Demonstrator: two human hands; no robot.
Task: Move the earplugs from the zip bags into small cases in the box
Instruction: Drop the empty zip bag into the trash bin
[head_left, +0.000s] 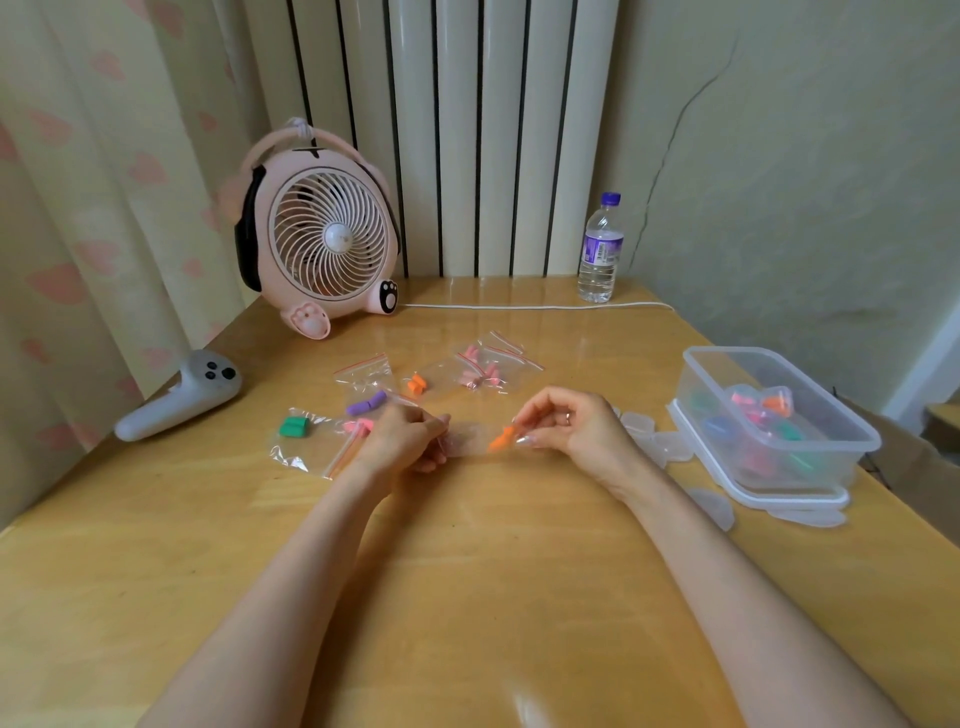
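In the head view, the left hand (410, 436) gripped a clear zip bag (467, 441) just above the counter (493, 571), and the right hand (576, 431) pinched an orange earplug (500, 440) at the bag's right end. The soft plug could slip from the fingertips and roll away before reaching the cases in the box (862, 441) on the right.

Both arms are bare from the lower edge of the view up to the wrists: the left forearm (291, 571) and the right forearm (727, 571). The right hand (571, 428) wears a thin, pale ring (569, 417) on a finger just behind its pinching tips. Its fingernails (523, 440), right at the grip, are long, pointed and glossy. The nails of the left hand (402, 436) are too blurred to make out.
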